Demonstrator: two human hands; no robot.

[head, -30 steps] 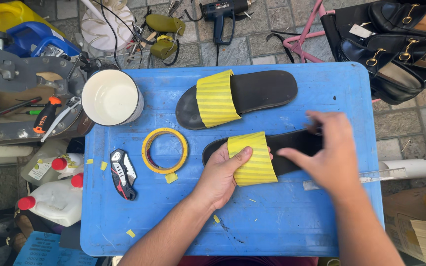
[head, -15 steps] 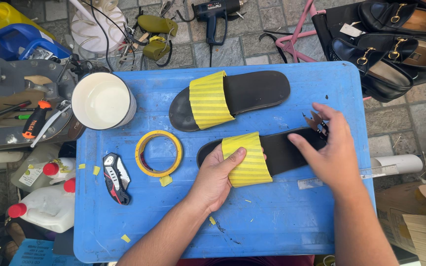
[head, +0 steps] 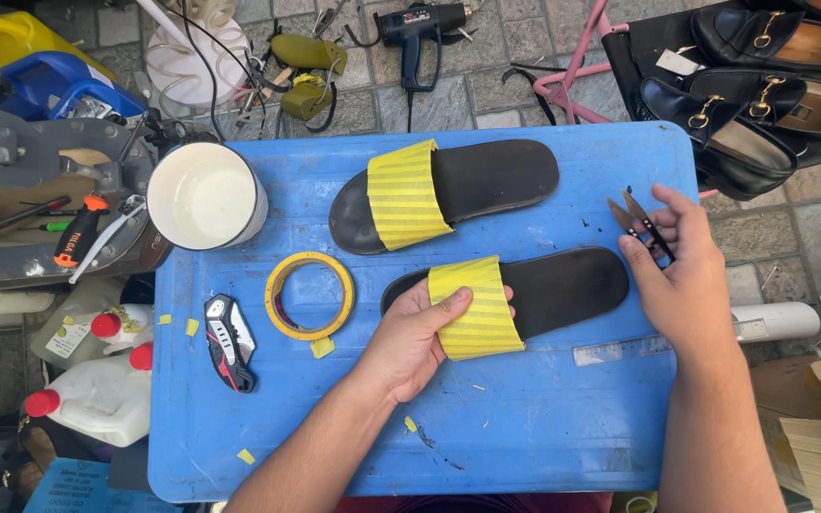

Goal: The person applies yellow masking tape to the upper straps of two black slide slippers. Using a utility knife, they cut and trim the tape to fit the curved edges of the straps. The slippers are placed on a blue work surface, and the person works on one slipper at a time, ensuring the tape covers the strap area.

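Head view: my left hand pins the near slide sandal on the blue table, its strap fully taped yellow like its mate; my right hand grips small snips, trimming apparently left.

You have two black slides with yellow-taped straps on the blue table, one tape roll, one white bowl, one utility knife, one pair of thread snips, three black loafers and two red-capped bottles.
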